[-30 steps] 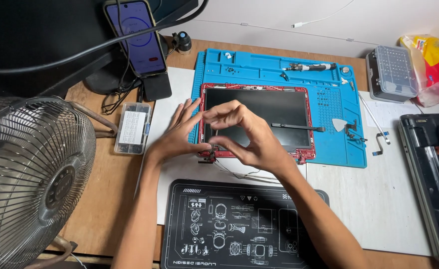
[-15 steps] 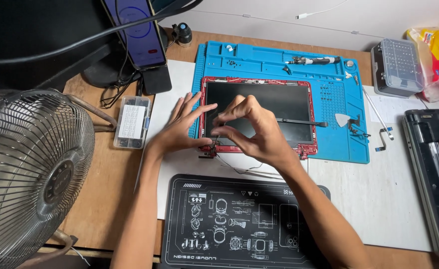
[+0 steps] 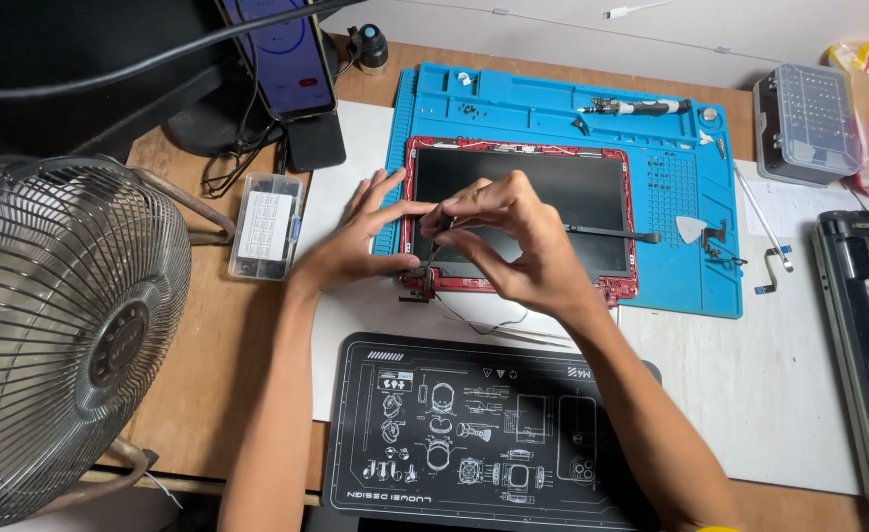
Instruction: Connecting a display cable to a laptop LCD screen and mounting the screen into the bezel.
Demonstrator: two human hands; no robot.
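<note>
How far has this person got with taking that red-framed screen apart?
Done: loose screws lie on the blue mat, a hinge too. In hand: left hand steadies the red-framed screen; right hand pinches a thin cable. Left: the panel sits in its frame.

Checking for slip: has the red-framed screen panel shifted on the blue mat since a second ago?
No. The red-framed screen panel sits at the same spot on the blue mat, its edges squared to the mat's as before.

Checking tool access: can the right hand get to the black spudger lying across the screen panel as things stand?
Probably yes. The black spudger lies bare on the screen panel just beside the right hand, nothing over it; but those fingers are pinched on something small.
</note>
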